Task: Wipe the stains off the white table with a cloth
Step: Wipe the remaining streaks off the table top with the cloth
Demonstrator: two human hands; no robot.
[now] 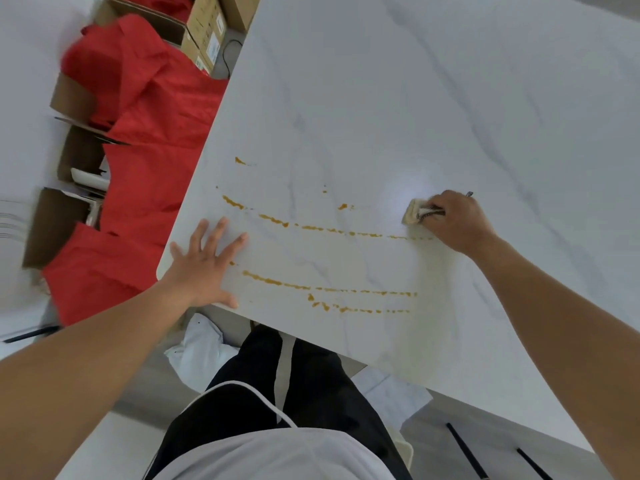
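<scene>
Desk (433,98): white top with faint grey veining, one rounded corner near my left side; it fills most of the view.

Stains (332,231): orange-brown, in broken streaks. One long dotted line runs from the left edge region across toward my right hand. Two shorter lines lie nearer to me, close together, the lower one ending in a few smeared blobs. Small separate spots sit farther up, one near the left edge and one just beyond the long line.

Cloth (415,213): pale cream, bunched small, pressed on the desk at the far right end of the long streak. Only its left part shows; the rest is under my fingers.

Right hand (453,220): clenched over the cloth, grasping it, knuckles up, arm stretched across the desk.

Left hand (204,265): released, palm flat on the desk near the rounded corner, fingers spread, holding nothing. Its fingertips lie just beside the start of the long streak.

Red fabric (152,140): large crumpled sheet on the floor left of the desk, draped over and among the boxes.

Cardboard boxes (204,32): several, brown, some open, along the floor beyond the red fabric.

My own clothing: light top and dark trousers, seen below the desk edge.
</scene>
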